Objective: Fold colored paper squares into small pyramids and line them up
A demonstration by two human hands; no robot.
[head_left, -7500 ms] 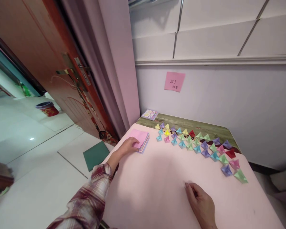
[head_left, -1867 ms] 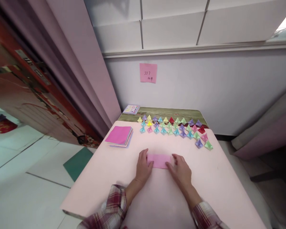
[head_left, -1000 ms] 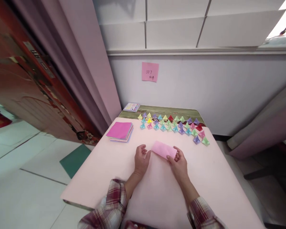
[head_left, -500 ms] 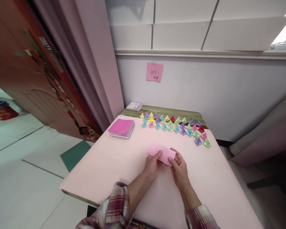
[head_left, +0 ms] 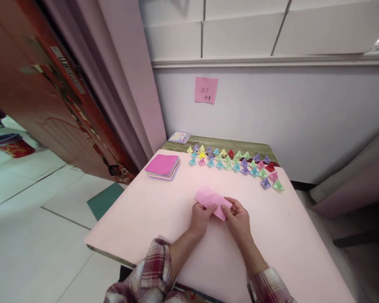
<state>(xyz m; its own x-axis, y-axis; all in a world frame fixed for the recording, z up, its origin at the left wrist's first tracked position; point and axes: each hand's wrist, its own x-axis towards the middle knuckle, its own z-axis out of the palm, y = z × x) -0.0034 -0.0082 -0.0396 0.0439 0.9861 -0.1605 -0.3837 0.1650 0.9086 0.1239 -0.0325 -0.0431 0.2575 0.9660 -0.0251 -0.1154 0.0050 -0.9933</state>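
Note:
Between my two hands is a pink sheet of paper [head_left: 208,197], folded into a rectangle and tilted above the table. My left hand [head_left: 201,218] is closed on its lower left side, the thumb pressed flat on top. My right hand [head_left: 239,216] pinches the right end, its thumb on the upper face and fingers behind. The two thumbs lie close together on the paper. What the fingers underneath do is hidden.
Ahead, several small folded paper pieces [head_left: 228,166] stand in rows. A stack of coloured paper [head_left: 163,165] lies on the left of the pink-covered table [head_left: 139,210]. A sticker-covered pad [head_left: 179,137] rests at the back corner. A pink note [head_left: 206,90] hangs on the wall.
My left thumb has slid to the right along the paper, and my right thumb has shifted inward toward it. The camera view has tilted slightly.

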